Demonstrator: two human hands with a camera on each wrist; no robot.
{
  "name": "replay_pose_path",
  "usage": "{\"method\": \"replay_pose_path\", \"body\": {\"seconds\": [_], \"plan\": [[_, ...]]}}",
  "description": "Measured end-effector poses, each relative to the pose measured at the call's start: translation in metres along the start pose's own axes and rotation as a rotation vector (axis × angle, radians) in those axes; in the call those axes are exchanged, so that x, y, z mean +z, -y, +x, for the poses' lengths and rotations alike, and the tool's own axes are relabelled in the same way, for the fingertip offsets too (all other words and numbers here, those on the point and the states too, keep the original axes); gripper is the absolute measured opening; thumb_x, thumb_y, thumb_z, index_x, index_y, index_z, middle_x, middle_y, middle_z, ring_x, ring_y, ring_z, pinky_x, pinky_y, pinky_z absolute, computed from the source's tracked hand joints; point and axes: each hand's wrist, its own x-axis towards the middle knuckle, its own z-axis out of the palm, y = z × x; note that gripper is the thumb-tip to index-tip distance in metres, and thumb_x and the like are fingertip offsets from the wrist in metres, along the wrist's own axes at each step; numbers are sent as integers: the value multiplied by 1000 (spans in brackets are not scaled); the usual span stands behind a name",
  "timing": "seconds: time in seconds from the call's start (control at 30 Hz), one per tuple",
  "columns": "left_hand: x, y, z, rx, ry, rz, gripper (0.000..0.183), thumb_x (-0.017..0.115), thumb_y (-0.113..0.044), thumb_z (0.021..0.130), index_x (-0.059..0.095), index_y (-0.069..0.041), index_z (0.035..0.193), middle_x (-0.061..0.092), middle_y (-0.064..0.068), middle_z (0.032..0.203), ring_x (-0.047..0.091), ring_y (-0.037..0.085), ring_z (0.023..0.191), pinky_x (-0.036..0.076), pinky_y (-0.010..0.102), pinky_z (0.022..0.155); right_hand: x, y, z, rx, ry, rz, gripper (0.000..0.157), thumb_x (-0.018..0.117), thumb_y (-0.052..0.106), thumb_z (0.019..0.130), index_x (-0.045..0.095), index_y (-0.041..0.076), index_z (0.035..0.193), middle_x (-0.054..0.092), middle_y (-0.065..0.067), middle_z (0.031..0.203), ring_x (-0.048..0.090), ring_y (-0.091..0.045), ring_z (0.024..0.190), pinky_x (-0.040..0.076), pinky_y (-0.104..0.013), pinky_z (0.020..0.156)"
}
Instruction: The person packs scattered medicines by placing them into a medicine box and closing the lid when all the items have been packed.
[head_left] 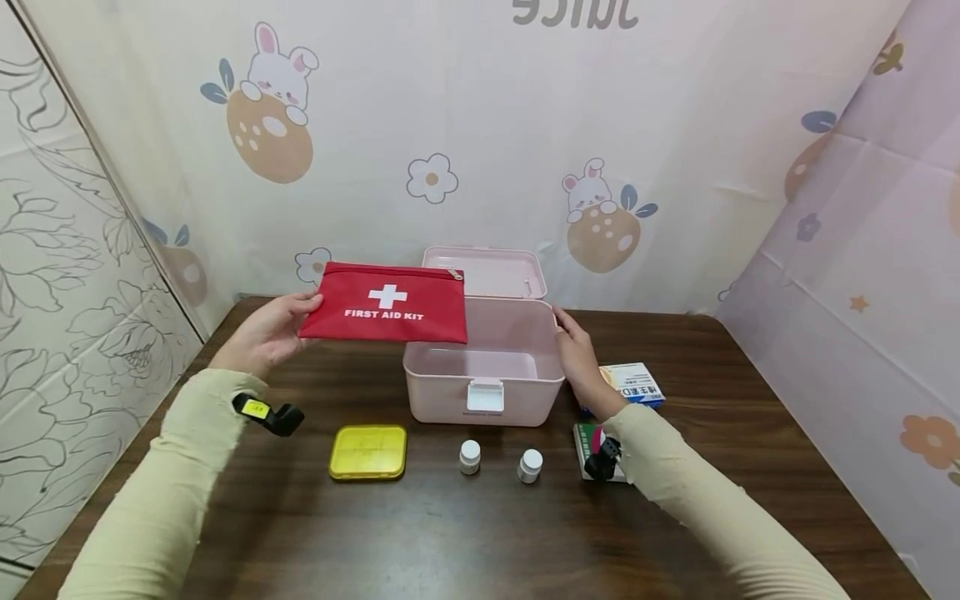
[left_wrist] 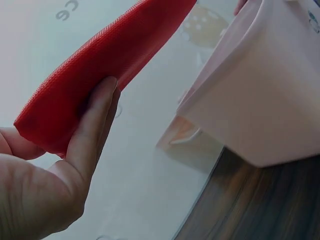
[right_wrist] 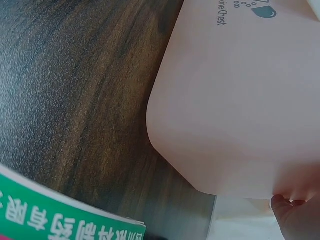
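Note:
My left hand (head_left: 276, 329) pinches the left edge of a red zippered first aid pouch (head_left: 390, 321), thumb on one side and fingers on the other. The pouch is held up, its right end overlapping the left part of a pink medicine box (head_left: 480, 402) in the head view. That box stands with its lid (head_left: 487, 273) tipped back and its white latch (head_left: 486, 395) facing me. At the box's right wall, my right hand (head_left: 583, 362) grips the upper edge. In the right wrist view, fingers (right_wrist: 287, 210) bend against the pink wall.
In front of the box are a yellow pill case (head_left: 368, 452), a white bottle (head_left: 469, 457) and another white bottle (head_left: 529, 466). Beside my right forearm lie a white-and-blue carton (head_left: 637, 383) and a green carton (head_left: 587, 450), partly covered. A patterned curtain (head_left: 495, 108) hangs behind the table.

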Motion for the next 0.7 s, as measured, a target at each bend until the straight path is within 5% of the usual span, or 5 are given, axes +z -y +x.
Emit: {"method": "replay_pose_path", "body": {"seconds": [0.23, 0.53, 0.7], "plan": [[25, 15, 23, -5, -17, 141, 61, 48, -9, 105, 17, -10, 157, 54, 7, 119, 68, 17, 91, 59, 32, 81, 0, -1, 0, -30, -19, 8, 49, 32, 5, 106, 28, -6, 154, 29, -21, 160, 25, -30, 148, 23, -42, 119], [38, 36, 43, 21, 48, 326, 41, 37, -6, 107, 27, 0, 147, 55, 6, 113, 65, 14, 91, 58, 26, 79, -1, -2, -1, -19, -8, -9, 49, 31, 7, 108, 26, -4, 156, 27, -19, 161, 23, -29, 149, 22, -43, 120], [48, 47, 51, 9, 46, 383, 46, 37, -5, 107, 23, 2, 150, 48, 8, 120, 63, 14, 93, 57, 26, 81, -2, -3, -1, -15, -5, -13, 49, 31, 9, 109, 26, -2, 156, 27, -18, 161, 24, -29, 148, 22, -43, 120]]}}
